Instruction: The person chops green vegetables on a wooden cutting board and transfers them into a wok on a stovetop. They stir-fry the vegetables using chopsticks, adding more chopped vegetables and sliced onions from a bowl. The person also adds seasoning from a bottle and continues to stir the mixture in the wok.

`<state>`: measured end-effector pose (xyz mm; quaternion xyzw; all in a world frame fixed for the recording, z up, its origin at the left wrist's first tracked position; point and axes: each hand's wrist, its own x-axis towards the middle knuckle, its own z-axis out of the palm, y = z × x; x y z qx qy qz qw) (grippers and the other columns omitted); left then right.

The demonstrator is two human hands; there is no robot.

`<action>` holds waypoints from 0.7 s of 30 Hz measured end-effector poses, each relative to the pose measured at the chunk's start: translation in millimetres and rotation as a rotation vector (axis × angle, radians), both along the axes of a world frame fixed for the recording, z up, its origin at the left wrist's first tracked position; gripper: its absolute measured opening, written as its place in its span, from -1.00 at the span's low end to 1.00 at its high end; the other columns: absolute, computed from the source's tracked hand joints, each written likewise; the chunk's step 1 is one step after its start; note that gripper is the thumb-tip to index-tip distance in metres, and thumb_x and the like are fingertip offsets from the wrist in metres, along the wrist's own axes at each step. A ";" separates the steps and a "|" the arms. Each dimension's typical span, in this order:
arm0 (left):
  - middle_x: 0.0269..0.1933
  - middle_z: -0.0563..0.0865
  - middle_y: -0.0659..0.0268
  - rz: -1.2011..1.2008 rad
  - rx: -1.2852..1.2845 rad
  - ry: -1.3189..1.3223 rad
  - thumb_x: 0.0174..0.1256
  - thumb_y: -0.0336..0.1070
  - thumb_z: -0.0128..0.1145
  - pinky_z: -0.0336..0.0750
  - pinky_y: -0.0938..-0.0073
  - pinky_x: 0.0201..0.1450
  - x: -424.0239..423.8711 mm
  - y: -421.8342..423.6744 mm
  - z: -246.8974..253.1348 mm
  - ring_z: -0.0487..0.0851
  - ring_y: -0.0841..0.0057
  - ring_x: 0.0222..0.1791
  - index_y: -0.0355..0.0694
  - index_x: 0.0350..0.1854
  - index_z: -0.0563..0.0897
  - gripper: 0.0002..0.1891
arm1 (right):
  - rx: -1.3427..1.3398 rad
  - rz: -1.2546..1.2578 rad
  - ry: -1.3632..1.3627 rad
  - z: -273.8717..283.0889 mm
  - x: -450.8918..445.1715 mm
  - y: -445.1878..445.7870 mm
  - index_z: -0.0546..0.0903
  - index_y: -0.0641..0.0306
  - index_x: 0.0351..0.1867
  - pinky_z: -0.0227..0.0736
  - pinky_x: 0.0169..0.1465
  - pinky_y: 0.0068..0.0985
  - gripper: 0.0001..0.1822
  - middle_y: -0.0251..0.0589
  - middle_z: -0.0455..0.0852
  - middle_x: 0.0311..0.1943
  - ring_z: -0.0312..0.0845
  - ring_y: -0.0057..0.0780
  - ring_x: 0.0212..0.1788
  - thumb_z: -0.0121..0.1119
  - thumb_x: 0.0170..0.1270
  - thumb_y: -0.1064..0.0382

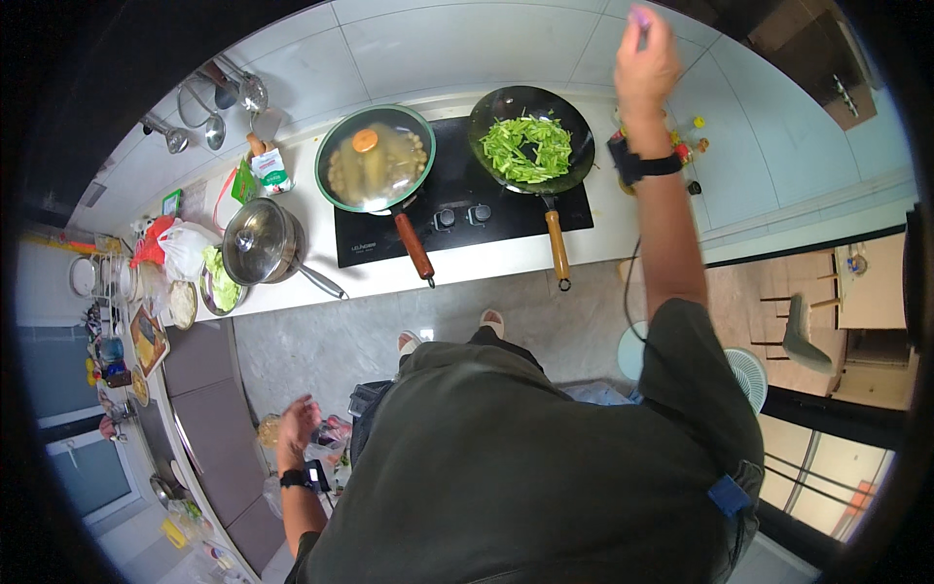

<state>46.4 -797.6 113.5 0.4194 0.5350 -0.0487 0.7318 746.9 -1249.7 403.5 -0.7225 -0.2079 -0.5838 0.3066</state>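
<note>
My right hand (648,69) is raised at the top right, near the tiled wall, its fingers curled around something small and purplish, mostly hidden. My left hand (299,423) hangs low at the lower left, its fingers loosely bent; whether it holds anything is unclear. On the black cooktop (452,175) sits a wok (584,131) with chopped green vegetables (527,150) spread in a ring. Left of it, a pan with a green-rimmed glass lid (376,157) holds pale liquid and round pieces. Both have wooden handles.
A lidded steel saucepan (261,244) stands left of the cooktop, by a bowl of cabbage leaves (222,281) and a white plastic bag (186,248). Ladles (214,131) hang on the wall. Bottles (686,150) stand beyond my right wrist. A cable (629,306) hangs beside that arm.
</note>
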 end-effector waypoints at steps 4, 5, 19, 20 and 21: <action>-0.24 0.70 0.24 0.041 -0.115 -0.014 0.52 -0.22 0.01 0.62 0.41 -0.20 -70.6 -28.7 -42.6 0.68 0.39 -0.30 -0.34 0.16 0.54 -0.66 | -0.526 -0.004 0.325 -222.6 9.9 -10.3 0.58 0.26 0.07 0.49 0.04 -0.18 -0.69 0.02 0.66 -0.07 0.60 -0.02 -0.03 0.18 0.30 0.32; -0.22 0.69 0.25 -0.041 -0.085 -0.037 0.51 -0.21 0.02 0.62 0.42 -0.20 -108.2 -28.8 -60.4 0.68 0.41 -0.28 -0.32 0.16 0.54 -0.67 | -0.815 0.091 0.497 -265.9 -11.7 -10.5 0.54 0.36 0.15 0.41 0.21 -0.13 -0.61 0.11 0.62 0.08 0.55 0.00 0.11 0.17 0.30 0.31; -0.35 0.72 0.30 -0.349 0.322 -0.050 0.46 -0.15 0.09 0.60 0.41 -0.29 -116.9 4.7 -111.3 0.67 0.44 -0.37 -0.22 -0.21 0.66 -0.76 | -0.055 -0.044 0.889 -241.4 -105.2 -89.5 0.62 0.34 0.11 0.45 0.22 -0.19 -0.66 0.12 0.69 0.02 0.58 0.08 0.11 -0.01 0.35 0.42; -0.32 0.73 0.28 -0.150 0.285 0.096 0.45 -0.13 0.11 0.59 0.41 -0.27 -106.2 10.8 -111.8 0.68 0.45 -0.36 -0.23 -0.19 0.66 -0.75 | -0.011 -0.019 0.888 -246.7 -119.9 -88.5 0.63 0.32 0.10 0.44 0.22 -0.23 -0.66 0.10 0.70 0.01 0.59 0.04 0.11 -0.02 0.35 0.43; -0.30 0.74 0.27 0.067 0.250 0.236 0.44 -0.11 0.13 0.59 0.40 -0.25 -76.3 24.8 -103.6 0.68 0.45 -0.34 -0.24 -0.17 0.66 -0.73 | 0.038 0.027 0.884 -259.4 -127.1 -92.0 0.63 0.31 0.10 0.43 0.22 -0.26 -0.66 0.08 0.71 0.00 0.60 0.01 0.10 -0.03 0.35 0.44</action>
